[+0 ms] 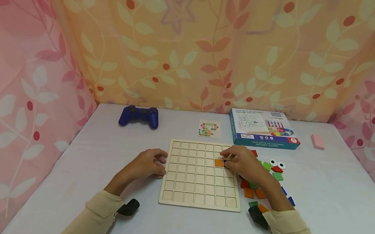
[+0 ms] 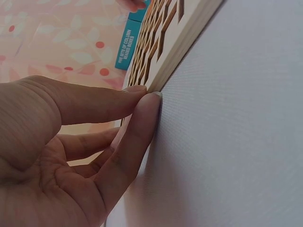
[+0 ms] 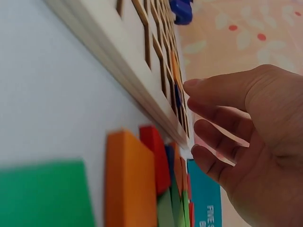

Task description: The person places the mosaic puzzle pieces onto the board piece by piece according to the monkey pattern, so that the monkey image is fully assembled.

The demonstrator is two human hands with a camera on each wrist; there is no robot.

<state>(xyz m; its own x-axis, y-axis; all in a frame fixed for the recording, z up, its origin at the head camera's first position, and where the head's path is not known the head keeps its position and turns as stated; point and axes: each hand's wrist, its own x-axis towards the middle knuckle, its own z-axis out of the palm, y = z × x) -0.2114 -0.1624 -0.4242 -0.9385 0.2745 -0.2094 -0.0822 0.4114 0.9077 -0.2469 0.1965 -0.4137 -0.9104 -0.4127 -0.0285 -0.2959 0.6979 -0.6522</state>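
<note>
A square wooden grid board [image 1: 197, 176] lies on the white table. Pinched between the thumb and index finger of my left hand [image 1: 146, 163] is its left edge, seen close up in the left wrist view. My right hand [image 1: 247, 165] hovers over the board's upper right part, fingers loosely bent with nothing between them. Just beyond the right thumb, a blue tile [image 3: 178, 96] sits in a grid cell; in the head view the fingers mostly cover it. Beside it, an orange tile [image 1: 218, 163] fills another cell.
Loose coloured pieces, among them an orange one [image 1: 249, 193] and white round eyes [image 1: 281, 165], lie right of the board under the right forearm. Behind are a pattern card [image 1: 209, 129], a boxed set [image 1: 265, 128], a blue game controller [image 1: 139, 116] and a pink block [image 1: 318, 141].
</note>
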